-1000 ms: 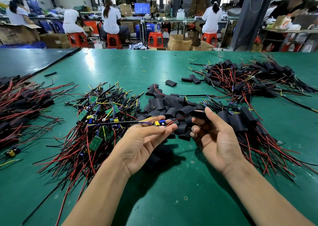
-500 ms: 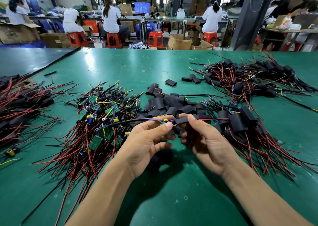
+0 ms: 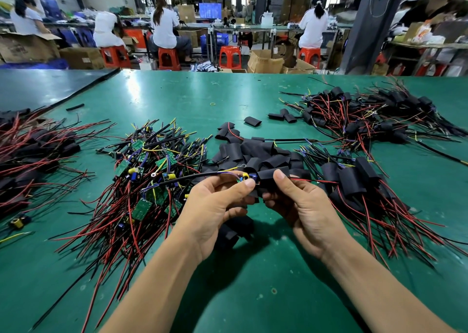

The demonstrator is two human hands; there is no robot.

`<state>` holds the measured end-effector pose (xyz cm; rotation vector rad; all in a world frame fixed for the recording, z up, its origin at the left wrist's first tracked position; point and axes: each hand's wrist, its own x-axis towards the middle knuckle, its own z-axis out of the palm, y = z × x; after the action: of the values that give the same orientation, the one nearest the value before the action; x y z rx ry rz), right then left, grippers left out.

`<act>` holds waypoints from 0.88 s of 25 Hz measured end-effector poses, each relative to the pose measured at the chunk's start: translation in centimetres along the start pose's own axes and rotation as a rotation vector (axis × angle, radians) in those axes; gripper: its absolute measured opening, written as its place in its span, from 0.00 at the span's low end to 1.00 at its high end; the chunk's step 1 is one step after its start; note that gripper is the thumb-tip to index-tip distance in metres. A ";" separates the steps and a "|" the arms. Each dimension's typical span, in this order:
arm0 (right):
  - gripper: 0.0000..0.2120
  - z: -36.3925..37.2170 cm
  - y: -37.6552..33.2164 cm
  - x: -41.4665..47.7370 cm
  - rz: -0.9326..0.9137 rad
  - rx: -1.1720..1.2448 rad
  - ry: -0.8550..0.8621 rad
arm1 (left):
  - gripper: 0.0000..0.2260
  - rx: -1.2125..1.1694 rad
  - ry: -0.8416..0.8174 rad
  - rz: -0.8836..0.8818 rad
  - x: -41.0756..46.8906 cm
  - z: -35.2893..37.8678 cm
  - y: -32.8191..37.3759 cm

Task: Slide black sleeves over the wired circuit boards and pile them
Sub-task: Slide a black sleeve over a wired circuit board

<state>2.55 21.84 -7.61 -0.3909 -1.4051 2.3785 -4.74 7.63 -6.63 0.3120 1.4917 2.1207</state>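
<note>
Roughly at the middle of the green table (image 3: 253,294): heap of loose sleeves (image 3: 253,155), flat black tubes lying across one another. Everything below is placed from that heap.

Just in front of the heap, raised off the table: left hand (image 3: 217,201), thumb and forefinger pinched on a wired circuit board (image 3: 247,176), other fingers curled beneath. Yellow and blue parts of the board show at the fingertips. Its black lead runs off to the left, over the neighbouring pile.

Beside it, also in front of the heap: right hand (image 3: 301,203), thumb on top of a black sleeve (image 3: 271,176) and fingers curled under it. The sleeve's mouth meets the end of the board; how far the board sits inside I cannot tell. Thin red wire comes out of the sleeve's right end.

Left of the heap, touching it: unsleeved pile (image 3: 152,175), green boards tangled in red, black and yellow wire.

Right of the heap, touching it: sleeved pile (image 3: 354,180), black-covered boards with red leads fanning toward the near edge.

Beyond the heap and to the right: second sleeved pile (image 3: 367,119). Far left of the heap: third sleeved pile (image 3: 30,155).

Just beyond the heap: a few stray sleeves (image 3: 252,121).

Well beyond the heap, past the table's far edge: workers seated on red stools (image 3: 168,59) at benches.
</note>
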 end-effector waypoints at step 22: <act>0.13 0.0 0.6 -0.2 0.069 0.003 -0.092 | 0.11 0.069 0.080 0.120 0.1 -0.1 -0.6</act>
<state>2.65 21.50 -8.18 -0.3377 -1.4495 2.4830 -4.72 7.76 -7.19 0.3529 1.6316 2.2018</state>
